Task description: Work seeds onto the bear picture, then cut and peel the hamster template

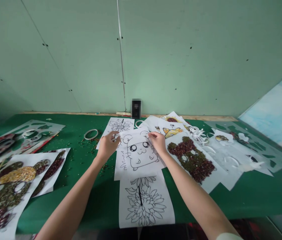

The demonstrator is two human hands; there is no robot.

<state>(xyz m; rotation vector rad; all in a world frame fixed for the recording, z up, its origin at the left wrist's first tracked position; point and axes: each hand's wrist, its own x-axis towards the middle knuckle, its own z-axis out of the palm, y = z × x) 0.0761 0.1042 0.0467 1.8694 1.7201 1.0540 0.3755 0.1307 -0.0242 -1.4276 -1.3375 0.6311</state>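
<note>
A sheet of white paper with a black line drawing of a hamster (142, 153) is in front of me at the middle of the table. My left hand (109, 144) pinches it near its upper left corner. Near the upper right corner, my right hand (157, 141) has thumb and finger closed on the same sheet. Partly covered behind my left hand lies a flower line drawing (121, 125). Closer to me, another flower drawing (145, 203) lies below the hamster sheet, hanging toward the table's front edge.
Right of my hands lies a bear picture covered with beans (193, 160), beside a heap of white strips (198, 135). Bean pictures (13, 186) lie at the left. A tape ring (91, 134) sits among scattered seeds. A blurred black object (136, 109) stands against the green wall.
</note>
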